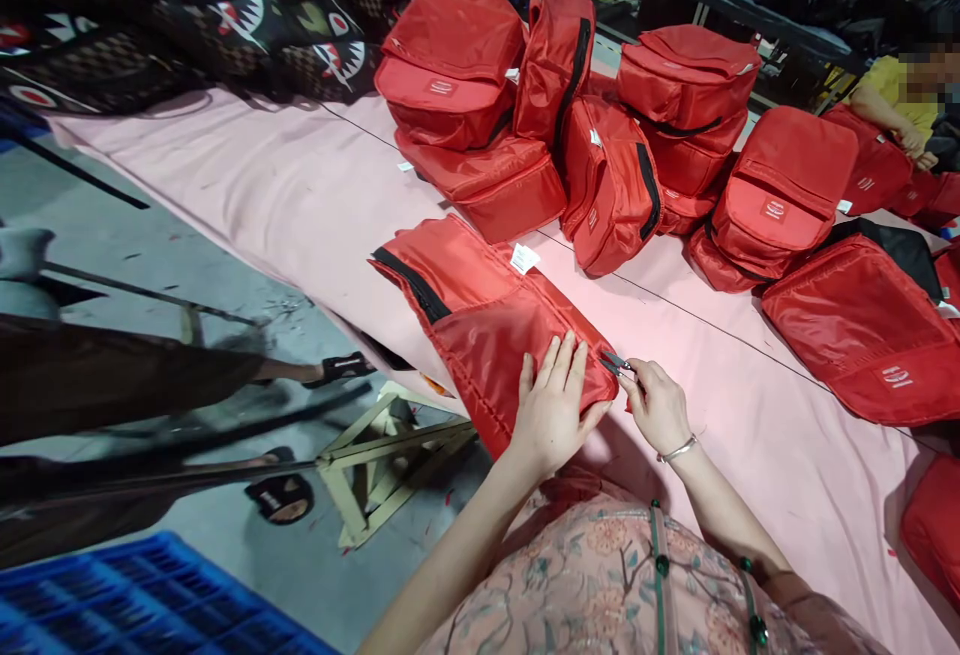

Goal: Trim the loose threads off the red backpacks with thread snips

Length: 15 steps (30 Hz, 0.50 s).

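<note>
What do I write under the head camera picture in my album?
Left hand spread on a red bag, right hand holding snips at its edge.

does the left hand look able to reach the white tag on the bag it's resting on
Probably yes: the left hand lies near the white tag, with only red fabric between.

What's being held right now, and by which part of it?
Small scissors, by the handle end, in the right grip; the left grip lies flat on the red zippered bag.
</note>
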Each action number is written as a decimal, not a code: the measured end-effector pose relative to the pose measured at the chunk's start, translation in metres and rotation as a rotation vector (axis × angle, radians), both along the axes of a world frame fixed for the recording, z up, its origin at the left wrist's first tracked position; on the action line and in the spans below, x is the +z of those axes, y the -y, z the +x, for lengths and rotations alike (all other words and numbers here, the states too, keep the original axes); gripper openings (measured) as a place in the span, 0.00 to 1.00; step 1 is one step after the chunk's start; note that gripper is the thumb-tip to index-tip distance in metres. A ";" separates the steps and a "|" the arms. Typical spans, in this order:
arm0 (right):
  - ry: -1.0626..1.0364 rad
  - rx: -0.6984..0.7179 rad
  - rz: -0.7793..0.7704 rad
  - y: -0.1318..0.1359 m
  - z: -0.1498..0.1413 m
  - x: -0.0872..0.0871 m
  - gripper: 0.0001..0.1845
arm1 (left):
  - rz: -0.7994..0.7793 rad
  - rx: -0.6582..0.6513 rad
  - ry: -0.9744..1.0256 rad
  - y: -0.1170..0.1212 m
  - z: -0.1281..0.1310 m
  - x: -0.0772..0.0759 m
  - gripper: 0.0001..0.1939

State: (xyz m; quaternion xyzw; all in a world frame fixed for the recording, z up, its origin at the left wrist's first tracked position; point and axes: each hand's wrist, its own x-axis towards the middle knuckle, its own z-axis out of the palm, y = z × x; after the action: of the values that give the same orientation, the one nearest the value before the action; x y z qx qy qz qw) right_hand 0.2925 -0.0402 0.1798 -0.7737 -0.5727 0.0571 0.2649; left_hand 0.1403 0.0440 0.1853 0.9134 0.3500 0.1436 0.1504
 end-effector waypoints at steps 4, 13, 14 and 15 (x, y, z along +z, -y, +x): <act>-0.020 -0.017 0.007 0.002 -0.001 -0.005 0.18 | -0.007 -0.005 -0.001 0.000 -0.001 0.000 0.36; -0.109 -0.019 0.000 -0.001 0.002 -0.003 0.18 | 0.010 -0.002 0.012 0.000 -0.001 -0.004 0.37; -0.185 -0.011 0.007 -0.002 0.002 -0.007 0.18 | 0.014 -0.004 0.010 0.000 -0.001 -0.005 0.37; -0.286 0.003 0.017 -0.004 0.001 -0.012 0.17 | 0.018 -0.007 0.007 0.000 -0.001 -0.005 0.37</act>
State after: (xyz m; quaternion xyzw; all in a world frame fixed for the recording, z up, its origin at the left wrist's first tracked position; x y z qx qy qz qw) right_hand 0.2934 -0.0360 0.1678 -0.7545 -0.5307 0.1624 0.3503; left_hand 0.1390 0.0441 0.1803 0.9153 0.3450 0.1495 0.1440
